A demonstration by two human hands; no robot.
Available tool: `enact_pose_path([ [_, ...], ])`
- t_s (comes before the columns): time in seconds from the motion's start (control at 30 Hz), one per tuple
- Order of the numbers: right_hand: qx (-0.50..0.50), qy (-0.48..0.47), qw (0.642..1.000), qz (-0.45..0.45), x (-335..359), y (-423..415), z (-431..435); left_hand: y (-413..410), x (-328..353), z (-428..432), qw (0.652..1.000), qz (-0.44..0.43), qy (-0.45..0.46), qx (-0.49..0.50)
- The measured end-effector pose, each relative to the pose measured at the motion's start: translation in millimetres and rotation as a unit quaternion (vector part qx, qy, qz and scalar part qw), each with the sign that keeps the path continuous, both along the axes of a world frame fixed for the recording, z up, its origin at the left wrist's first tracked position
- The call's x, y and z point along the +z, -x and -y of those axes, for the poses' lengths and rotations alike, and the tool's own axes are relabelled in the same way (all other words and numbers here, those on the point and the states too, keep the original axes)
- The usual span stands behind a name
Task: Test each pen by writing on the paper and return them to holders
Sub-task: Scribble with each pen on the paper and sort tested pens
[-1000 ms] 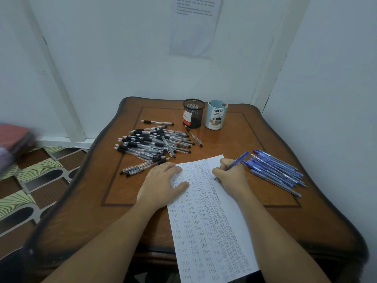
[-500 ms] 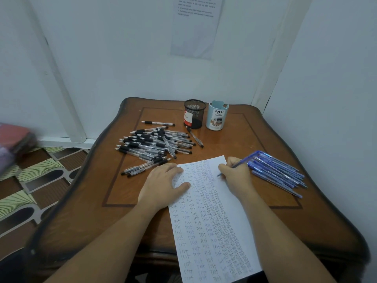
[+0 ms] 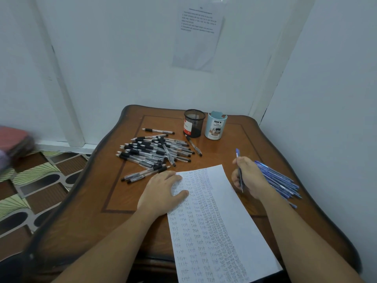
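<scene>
While R hand (image 3: 250, 177) is pinching a blue pen (image 3: 237, 155) near-upright just beside the paper (image 3: 220, 231), L hand (image 3: 163, 189) is pressing flat on the sheet's left edge, fingers straight. Risk imo: pen is hovering next to the blue pile (image 3: 280, 185), so a lazy drop could be mixing it back in. Mesh holder (image 3: 193, 123) and blue holder (image 3: 217, 126) are sitting well apart, table's (image 3: 240, 139) far side.

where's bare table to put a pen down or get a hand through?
Free: the near-left table, between the black pens and the edge; the strip between the paper and the mesh holder and blue holder. Crowded: the black pens; the blue pens beside the right hand, which holds a blue pen. Left hand rests on the paper.
</scene>
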State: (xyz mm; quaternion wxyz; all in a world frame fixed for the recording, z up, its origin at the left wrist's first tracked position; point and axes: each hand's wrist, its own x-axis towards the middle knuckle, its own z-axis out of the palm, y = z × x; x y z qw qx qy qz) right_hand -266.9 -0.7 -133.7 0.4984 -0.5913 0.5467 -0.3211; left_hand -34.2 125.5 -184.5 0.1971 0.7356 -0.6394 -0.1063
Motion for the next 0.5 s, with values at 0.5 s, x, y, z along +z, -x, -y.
enact_pose_path([
  [0.5,-0.094,0.222,0.878,-0.413,-10.3,50.7,28.6,-0.7,1.4,-2.1,1.0,-0.012,-0.016,0.003],
])
